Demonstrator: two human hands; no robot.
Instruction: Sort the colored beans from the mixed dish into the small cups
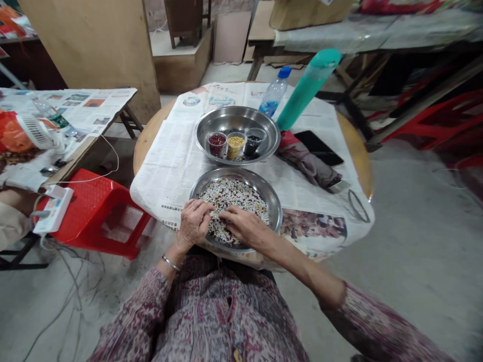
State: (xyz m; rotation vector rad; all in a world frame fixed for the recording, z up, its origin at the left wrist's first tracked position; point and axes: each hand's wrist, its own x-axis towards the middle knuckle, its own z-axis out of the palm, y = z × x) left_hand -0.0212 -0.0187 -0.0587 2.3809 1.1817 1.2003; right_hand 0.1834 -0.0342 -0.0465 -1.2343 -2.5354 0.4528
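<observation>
Apparently, you're sorting mixed grains (pixel 238 192) beneath your left fingers (pixel 203 206) and right fingers (pixel 233 215).
They're curling, grasp impossible to tell; beyond them, three cups (pixel 235 152) are holding separated colours, while much is seemingly remaining unsorted.

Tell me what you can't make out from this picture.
In the head view:
Grains under the left hand and right hand: covered by them.
Whether either hand grips a grain: too small.
Newspaper print: mostly too small.
Inside the back bowl: partly behind the cups.
Person by the red stool: cut off by the left edge.
</observation>
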